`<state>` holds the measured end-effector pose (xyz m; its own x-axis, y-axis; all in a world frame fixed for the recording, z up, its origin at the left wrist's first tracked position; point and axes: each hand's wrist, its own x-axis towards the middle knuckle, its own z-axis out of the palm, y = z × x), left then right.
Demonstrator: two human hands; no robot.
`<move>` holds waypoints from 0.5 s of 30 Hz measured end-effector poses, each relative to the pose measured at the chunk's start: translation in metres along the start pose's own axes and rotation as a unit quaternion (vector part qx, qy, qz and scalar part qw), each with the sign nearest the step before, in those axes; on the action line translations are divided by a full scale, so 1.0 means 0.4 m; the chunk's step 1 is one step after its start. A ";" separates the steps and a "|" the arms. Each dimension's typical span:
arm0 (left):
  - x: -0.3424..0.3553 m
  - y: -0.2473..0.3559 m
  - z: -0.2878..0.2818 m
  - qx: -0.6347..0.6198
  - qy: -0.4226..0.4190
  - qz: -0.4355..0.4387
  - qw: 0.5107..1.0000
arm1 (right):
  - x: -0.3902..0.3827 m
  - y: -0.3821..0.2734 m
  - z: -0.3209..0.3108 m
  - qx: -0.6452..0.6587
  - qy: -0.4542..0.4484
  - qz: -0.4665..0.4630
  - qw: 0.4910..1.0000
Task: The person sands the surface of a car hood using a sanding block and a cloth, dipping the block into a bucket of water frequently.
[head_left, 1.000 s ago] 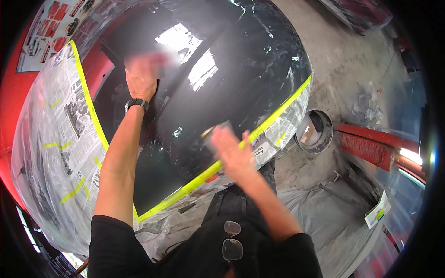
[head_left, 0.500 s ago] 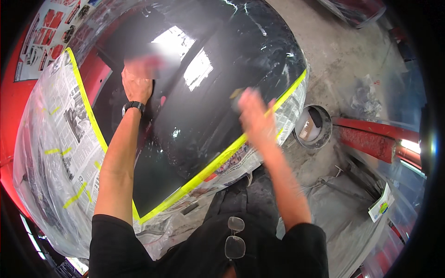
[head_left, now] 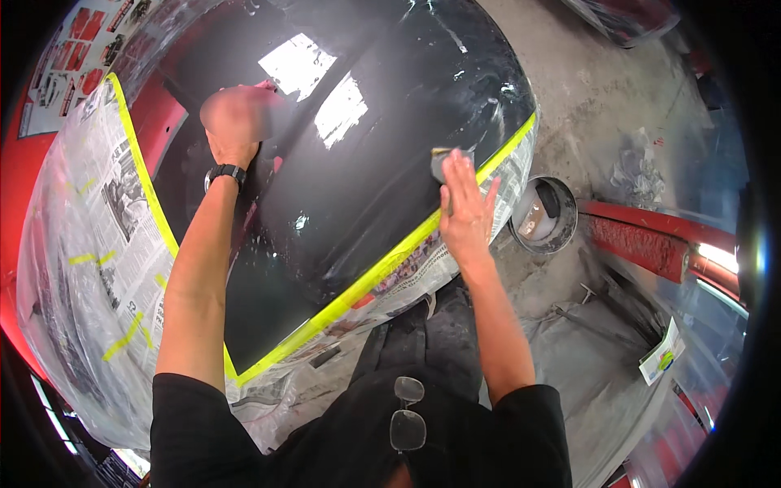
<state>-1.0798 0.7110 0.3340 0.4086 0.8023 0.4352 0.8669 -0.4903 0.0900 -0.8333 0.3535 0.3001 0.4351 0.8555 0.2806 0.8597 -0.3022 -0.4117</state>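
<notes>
A dark, wet-looking car panel [head_left: 325, 203] with white streaks and bright reflections fills the middle. My left hand [head_left: 232, 118], a watch [head_left: 226, 172] on its wrist, is over the panel's left part. Motion smears its fingers, and a reddish thing [head_left: 268, 84] shows at their edge, its kind unclear. At the right side, my right hand [head_left: 468, 215] has its fingers stretched over a grey sanding pad [head_left: 442, 165] with a yellowish edge, pressed to the panel near the yellow tape [head_left: 423, 230].
Newspaper [head_left: 130, 203] and clear plastic film [head_left: 57, 301] mask the areas around the panel. On the floor at right stands a round bucket [head_left: 574, 220] with water and blocks inside. Beyond it lies a red metal beam [head_left: 634, 236]. A poster [head_left: 77, 61] hangs at upper left.
My right hand has shifted slightly right and is sharper now, with the grey pad plainer under its fingertips. The left hand has moved a little left, still blurred.
</notes>
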 end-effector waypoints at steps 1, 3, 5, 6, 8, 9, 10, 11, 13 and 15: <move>-0.003 -0.001 0.005 -0.001 -0.002 -0.001 1.000 | -0.019 -0.023 0.002 -0.002 -0.002 0.000 1.000; -0.003 -0.002 0.008 0.006 0.000 0.001 1.000 | -0.098 -0.142 0.003 0.016 -0.044 -0.003 0.999; -0.010 0.010 0.010 0.004 0.002 -0.002 1.000 | -0.284 -0.275 0.014 0.038 -0.118 -0.136 0.983; -0.010 0.003 0.001 0.008 0.007 -0.005 1.000 | -0.279 -0.268 0.015 0.041 -0.117 -0.136 0.983; -0.009 -0.021 -0.002 0.015 0.007 0.002 1.000 | -0.217 -0.186 0.013 -0.086 -0.085 -0.178 0.977; -0.012 -0.031 0.000 0.019 0.007 0.008 1.000 | -0.168 -0.134 0.008 -0.165 -0.079 -0.189 0.965; -0.008 -0.020 0.000 0.018 0.007 0.009 1.000 | -0.101 -0.068 0.016 -0.102 -0.046 -0.092 0.989; -0.001 0.002 0.005 0.006 0.004 0.011 1.000 | -0.033 0.013 0.011 -0.092 -0.034 -0.028 0.995; 0.004 0.010 0.004 -0.004 0.002 0.014 1.000 | -0.004 0.037 0.014 -0.078 -0.021 0.036 0.996; 0.002 0.013 0.000 0.000 0.001 -0.001 1.000 | -0.063 -0.060 0.036 -0.058 -0.001 0.047 0.997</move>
<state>-1.0751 0.7094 0.3349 0.4071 0.8024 0.4363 0.8676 -0.4891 0.0900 -0.8687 0.3454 0.2905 0.5150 0.8220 0.2433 0.8403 -0.4280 -0.3327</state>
